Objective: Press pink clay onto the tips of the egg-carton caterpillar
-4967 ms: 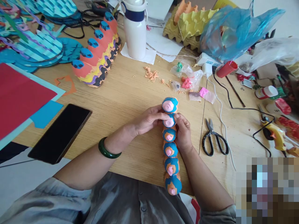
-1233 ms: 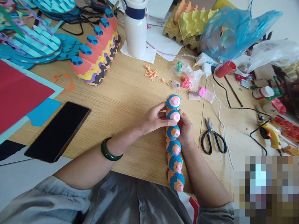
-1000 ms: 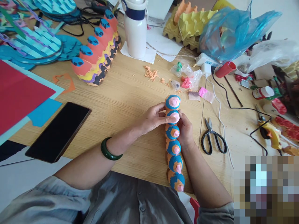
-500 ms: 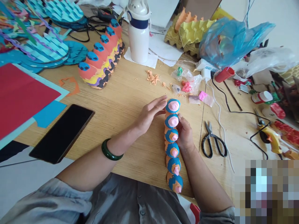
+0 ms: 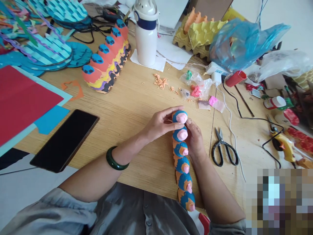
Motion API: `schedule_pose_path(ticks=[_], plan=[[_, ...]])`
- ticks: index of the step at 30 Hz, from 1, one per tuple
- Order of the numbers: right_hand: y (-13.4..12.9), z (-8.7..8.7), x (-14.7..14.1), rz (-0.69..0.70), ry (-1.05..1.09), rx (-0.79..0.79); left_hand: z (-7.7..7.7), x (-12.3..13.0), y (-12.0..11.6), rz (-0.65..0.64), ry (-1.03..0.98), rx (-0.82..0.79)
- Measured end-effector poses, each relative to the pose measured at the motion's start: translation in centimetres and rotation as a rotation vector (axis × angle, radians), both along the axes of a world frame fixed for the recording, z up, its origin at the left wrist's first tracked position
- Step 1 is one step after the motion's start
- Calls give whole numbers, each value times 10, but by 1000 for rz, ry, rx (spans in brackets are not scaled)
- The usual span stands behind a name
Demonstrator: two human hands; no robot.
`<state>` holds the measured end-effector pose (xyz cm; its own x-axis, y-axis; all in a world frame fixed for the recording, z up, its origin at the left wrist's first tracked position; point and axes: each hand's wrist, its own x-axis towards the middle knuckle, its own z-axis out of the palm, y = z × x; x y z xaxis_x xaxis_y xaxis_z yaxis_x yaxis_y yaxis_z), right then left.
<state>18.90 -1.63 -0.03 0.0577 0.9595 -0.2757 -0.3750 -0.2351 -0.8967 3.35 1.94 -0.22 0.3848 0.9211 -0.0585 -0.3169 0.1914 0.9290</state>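
Observation:
A strip of egg carton runs lengthwise in front of me, its near end over the table edge. Its orange bumps are capped with blue, and each bears a pink blob of what looks like modelling clay. The two farthest blobs are broad and flattened; the nearer ones are small and pointed. My left hand spans the farthest bump, thumb on the near side and index finger on the far side. Along the strip's right edge, my right hand grips it near the second bump, thumb tip by the farthest blob. Its other fingers are hidden.
Black-handled scissors lie right of my right hand. A phone and coloured sheets lie left. Farther back are a painted carton piece, a white bottle, orange scraps, clay packets and cables.
My left hand has moved from beside the strip onto its far bump, with thumb and index finger around it. The strip has shifted slightly toward me, its near end swinging right.

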Motion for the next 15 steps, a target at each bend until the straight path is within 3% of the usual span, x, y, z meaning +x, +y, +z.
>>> schedule_pose_path(ticks=[3,10,15], plan=[[0,0,4,-5,20,-21,0,-1,1,-59,-10,-25],[2,-1,5,-7,-3,51,4,-4,2,-60,-16,11],[-2,1,4,-23,-53,109,6,-4,2,-49,-116,-51]])
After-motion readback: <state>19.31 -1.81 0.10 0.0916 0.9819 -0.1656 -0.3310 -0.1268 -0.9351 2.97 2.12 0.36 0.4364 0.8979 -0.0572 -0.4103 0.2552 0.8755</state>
